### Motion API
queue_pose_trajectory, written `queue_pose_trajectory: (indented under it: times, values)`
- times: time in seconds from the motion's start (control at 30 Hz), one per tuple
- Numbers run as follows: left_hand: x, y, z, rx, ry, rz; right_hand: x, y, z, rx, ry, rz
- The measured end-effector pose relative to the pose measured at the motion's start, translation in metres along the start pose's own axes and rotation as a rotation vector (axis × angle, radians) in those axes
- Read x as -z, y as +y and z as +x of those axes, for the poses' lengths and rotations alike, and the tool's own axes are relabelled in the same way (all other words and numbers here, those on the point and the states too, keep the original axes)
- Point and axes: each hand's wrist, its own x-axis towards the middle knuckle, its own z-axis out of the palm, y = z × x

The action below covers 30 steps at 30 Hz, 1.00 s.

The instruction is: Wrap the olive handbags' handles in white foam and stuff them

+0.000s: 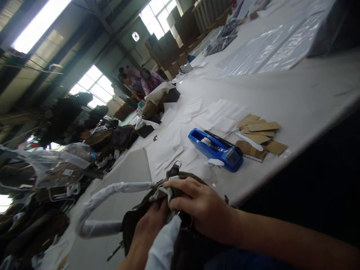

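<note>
A dark brown handbag (132,217) sits at the bottom middle of the view, close to my body. Its handles are wrapped in white paper; one wrapped handle (92,228) loops out to the left, another (164,245) rises near my wrists. My left hand (150,223) reaches into the bag's opening, its fingertips hidden by the bag and pale material. Over the bag's top edge bend the fingers of my right hand (201,204), gripping the rim beside a pale lining or paper (161,193). A metal ring (177,164) shows just beyond the right hand.
A blue tape dispenser (216,150) with a black pen (222,138) stands on the white table (292,86). Brown cardboard tags (263,131) and white foam sheets (227,112) lie nearby. Bags are heaped left, one in clear plastic (64,165). Co-workers (150,80) stand farther back.
</note>
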Motion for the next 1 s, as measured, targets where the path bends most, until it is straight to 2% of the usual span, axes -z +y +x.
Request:
queue_pose_trajectory:
  times: [0.1, 0.17, 0.3, 0.4, 0.47, 0.6, 0.73, 0.9, 1.0]
  values:
    - [-0.018, 0.008, -0.001, 0.027, -0.089, 0.050, 0.006, 0.000, -0.009, -0.237, 0.113, 0.162]
    - [-0.025, 0.013, -0.001, -0.015, -0.108, 0.047, 0.011, 0.001, -0.009, -0.340, 0.122, 0.068]
    - [-0.029, 0.018, -0.002, -0.242, 0.019, 0.033, 0.018, 0.006, 0.004, -0.426, -0.091, -0.184]
    - [-0.028, 0.025, -0.009, -0.260, 0.121, 0.062, 0.028, 0.006, 0.015, -0.499, -0.280, -0.184]
    - [-0.025, 0.031, -0.015, -0.244, 0.104, 0.033, 0.038, 0.005, 0.016, -0.488, -0.381, -0.083]
    - [-0.020, 0.042, -0.024, -0.193, -0.074, -0.117, 0.060, 0.002, 0.004, -0.394, -0.463, 0.162]
    - [-0.015, 0.045, -0.023, -0.171, -0.213, -0.262, 0.065, 0.002, -0.013, -0.361, -0.423, 0.184]
    - [-0.003, 0.054, -0.021, -0.132, -0.246, -0.311, 0.043, 0.004, -0.024, -0.489, -0.194, -0.118]
    - [0.005, 0.061, -0.020, -0.130, -0.260, -0.319, 0.033, 0.001, -0.022, -0.465, -0.190, -0.206]
